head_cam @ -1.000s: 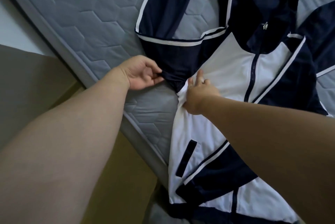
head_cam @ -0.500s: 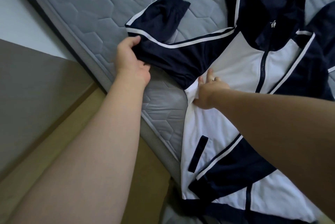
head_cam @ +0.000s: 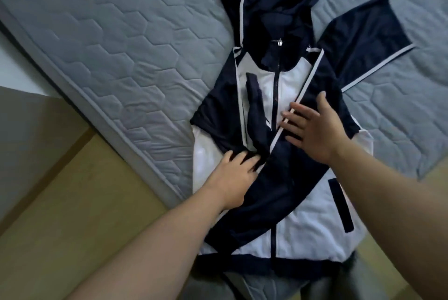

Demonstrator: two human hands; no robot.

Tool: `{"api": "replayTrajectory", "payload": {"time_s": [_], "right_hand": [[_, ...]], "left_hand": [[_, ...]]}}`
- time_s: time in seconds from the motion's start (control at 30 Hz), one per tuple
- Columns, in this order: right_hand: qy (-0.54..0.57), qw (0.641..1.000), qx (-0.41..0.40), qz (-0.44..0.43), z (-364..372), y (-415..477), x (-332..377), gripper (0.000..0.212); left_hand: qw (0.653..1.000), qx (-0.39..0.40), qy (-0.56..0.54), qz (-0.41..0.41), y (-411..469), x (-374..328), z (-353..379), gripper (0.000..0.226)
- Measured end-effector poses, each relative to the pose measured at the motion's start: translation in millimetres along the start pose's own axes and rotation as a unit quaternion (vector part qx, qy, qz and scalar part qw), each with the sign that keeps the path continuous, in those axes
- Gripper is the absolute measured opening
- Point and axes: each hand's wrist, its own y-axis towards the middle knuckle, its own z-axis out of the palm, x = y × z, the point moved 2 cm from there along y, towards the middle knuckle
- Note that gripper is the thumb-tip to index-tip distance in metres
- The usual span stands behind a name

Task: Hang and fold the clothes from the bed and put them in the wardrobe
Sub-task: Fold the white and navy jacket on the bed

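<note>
Navy-and-white jacket (head_cam: pixel 278 193) at edge of bed (head_cam: pixel 121 57), seemingly light, limp, slippery; right hand (head_cam: pixel 312 130) fingers (head_cam: pixel 294 111) spread flat, left hand (head_cam: pixel 232 173) pressing folded sleeve (head_cam: pixel 254 110); best lifted by shoulders

Tan floor (head_cam: pixel 80 207), grey panel (head_cam: pixel 26 139)

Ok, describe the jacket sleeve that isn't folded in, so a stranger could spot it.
On the grey quilted mattress lies a navy and white zip-up hooded jacket, front up. Its outstretched sleeve angles off the shoulder toward the view's upper right. It is plain navy with one white stripe along its edge, while the other sleeve is folded over the white chest.
</note>
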Motion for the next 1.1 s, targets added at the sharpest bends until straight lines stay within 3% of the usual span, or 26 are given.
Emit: {"api": "replayTrajectory", "payload": {"time_s": [0.07, 0.13, 0.23, 0.3, 0.37, 0.4, 0.47, 0.53, 0.57, 0.6, 0.67, 0.77, 0.8, 0.87, 0.97, 1.03, 1.1], "right_hand": [[-0.096, 0.995, -0.002, 0.026, -9.1, -3.4, -14.8, 0.076], [-0.205, 0.978, -0.036, 0.011, -5.3, -5.4, -28.4, 0.072], [-0.283, 0.954, -0.063, -0.079, 13.9, -4.4, -40.2, 0.086], [-0.299, 0.941, -0.089, -0.133, 30.5, 2.9, -39.4, 0.093], [-0.320, 0.927, -0.149, -0.127, 42.8, 16.9, -30.4, 0.082], [-0.325, 0.925, -0.168, -0.103, 45.8, 23.3, -24.7, 0.064], [-0.261, 0.950, -0.161, -0.058, 43.9, 28.9, -15.5, 0.027], [-0.089, 0.989, -0.115, -0.036, 31.1, 19.0, -9.0, 0.025], [0.015, 0.996, -0.083, -0.035, 21.6, 8.9, -7.6, 0.031], [0.116, 0.991, -0.056, -0.033, 6.3, -6.1, -9.1, 0.038], [0.274, 0.961, -0.037, -0.010, -26.6, -25.4, -28.0, 0.047], [0.333, 0.936, -0.091, 0.066, -73.4, -61.3, -76.6, 0.034], [0.315, 0.938, -0.106, 0.093, -82.9, -72.3, -94.5, 0.026], [0.216, 0.956, -0.134, 0.149, -95.0, -84.9, -126.1, 0.014], [0.008, 0.961, -0.198, 0.195, -100.4, -92.5, -146.3, 0.025], [-0.141, 0.948, -0.242, 0.148, -101.0, -93.1, -140.9, 0.039], [-0.344, 0.886, -0.308, 0.038, -104.7, -91.2, -132.0, 0.048]], "left_hand": [[0.993, -0.008, -0.110, -0.047, 1.6, -5.8, 8.3, 0.042], [0.951, -0.128, -0.247, -0.132, 3.3, -3.0, 5.0, 0.033], [0.859, -0.276, -0.318, -0.290, 10.3, 13.2, -5.9, 0.020], [0.791, -0.301, -0.341, -0.410, 17.9, 24.2, -7.5, 0.014], [0.707, -0.269, -0.397, -0.521, 24.9, 34.3, -4.1, 0.038], [0.662, -0.246, -0.440, -0.555, 28.3, 38.6, -3.1, 0.054], [0.560, -0.220, -0.545, -0.584, 36.1, 45.5, -4.6, 0.080], [0.483, -0.200, -0.620, -0.585, 41.6, 47.2, -11.0, 0.077], [0.472, -0.198, -0.639, -0.574, 45.5, 49.7, -13.5, 0.062], [0.458, -0.203, -0.660, -0.560, 49.8, 48.3, -16.0, 0.044], [0.391, -0.215, -0.729, -0.518, 53.2, 51.8, -21.1, 0.032], [0.248, -0.245, -0.830, -0.436, 56.3, 43.8, -32.4, 0.043], [0.221, -0.251, -0.839, -0.429, 57.8, 39.7, -33.1, 0.047], [0.216, -0.234, -0.842, -0.435, 60.6, 29.1, -28.8, 0.048], [0.246, -0.179, -0.836, -0.456, 59.8, 14.4, -21.7, 0.026], [0.280, -0.151, -0.823, -0.471, 62.3, 12.8, -14.8, 0.024], [0.311, -0.135, -0.803, -0.490, 65.6, 16.1, -4.4, 0.032]]}}
